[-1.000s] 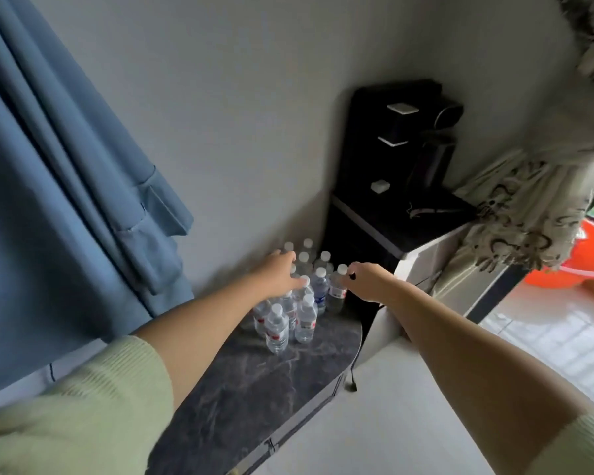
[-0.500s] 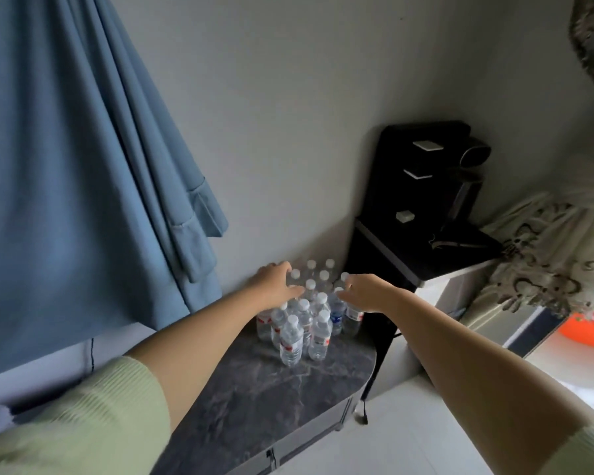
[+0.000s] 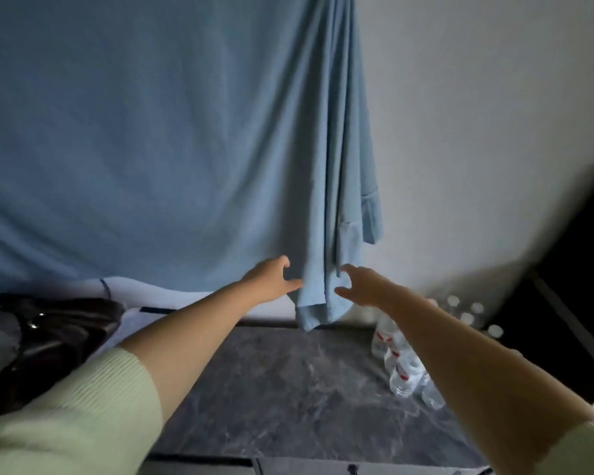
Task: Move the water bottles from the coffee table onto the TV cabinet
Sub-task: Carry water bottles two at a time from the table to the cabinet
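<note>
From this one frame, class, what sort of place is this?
Probably a room in a home. A blue cloth hangs against a plain wall, water bottles stand clustered on a dark marble-look cabinet top, and a dark bag lies left.

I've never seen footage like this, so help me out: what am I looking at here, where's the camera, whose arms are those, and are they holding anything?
This is no machine. A person wears a wide-angle camera on the head, looking forward and down, so the two arms reaching in from the bottom are the person's own, in pale green sleeves.

The left hand and right hand are stretched out in the air, fingers loosely spread. Neither holds anything.

Below them is a dark marbled cabinet top. A cluster of small water bottles with white caps stands at its right side, partly hidden behind the right arm. A blue cloth hangs on the wall behind, its lower corner dangling between the hands. A dark bag lies at the left, and a black, blurred shape sits at the far right.
</note>
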Action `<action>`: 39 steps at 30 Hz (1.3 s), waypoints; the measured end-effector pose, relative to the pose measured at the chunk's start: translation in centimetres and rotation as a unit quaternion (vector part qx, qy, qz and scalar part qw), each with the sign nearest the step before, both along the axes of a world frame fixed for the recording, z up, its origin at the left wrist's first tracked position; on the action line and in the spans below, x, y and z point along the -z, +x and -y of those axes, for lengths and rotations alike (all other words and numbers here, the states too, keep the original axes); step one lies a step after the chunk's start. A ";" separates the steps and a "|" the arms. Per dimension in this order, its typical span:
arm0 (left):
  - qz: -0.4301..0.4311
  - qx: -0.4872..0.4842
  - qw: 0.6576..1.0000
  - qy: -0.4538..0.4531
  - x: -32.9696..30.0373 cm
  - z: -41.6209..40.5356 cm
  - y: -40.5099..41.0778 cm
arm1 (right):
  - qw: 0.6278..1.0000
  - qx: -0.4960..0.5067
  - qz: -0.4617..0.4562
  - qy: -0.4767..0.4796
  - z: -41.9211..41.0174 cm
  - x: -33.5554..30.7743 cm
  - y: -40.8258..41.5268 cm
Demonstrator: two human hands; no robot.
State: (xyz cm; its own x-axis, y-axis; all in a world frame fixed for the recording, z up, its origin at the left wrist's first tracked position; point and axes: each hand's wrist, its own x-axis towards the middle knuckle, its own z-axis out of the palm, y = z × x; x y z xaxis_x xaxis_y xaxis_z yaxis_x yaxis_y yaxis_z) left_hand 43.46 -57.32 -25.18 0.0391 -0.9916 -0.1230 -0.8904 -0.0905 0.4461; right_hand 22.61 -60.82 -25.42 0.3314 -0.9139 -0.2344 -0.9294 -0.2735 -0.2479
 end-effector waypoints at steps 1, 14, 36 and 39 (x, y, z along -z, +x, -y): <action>0.010 -0.024 1.000 0.001 -0.1 -0.7 1.6 | 1.000 -0.025 0.004 -0.002 0.2 -0.3 1.6; -0.005 -0.372 0.928 -0.001 0.5 -21.1 8.9 | 0.923 -0.384 0.008 -0.007 -7.3 -0.5 17.3; 0.008 -0.786 0.616 0.054 -0.5 -76.7 1.5 | 0.614 -0.789 -0.022 0.023 -59.9 0.0 30.4; 0.005 -0.802 0.595 0.042 -1.2 -82.4 1.1 | 0.596 -0.802 -0.021 0.015 -66.1 -0.5 31.1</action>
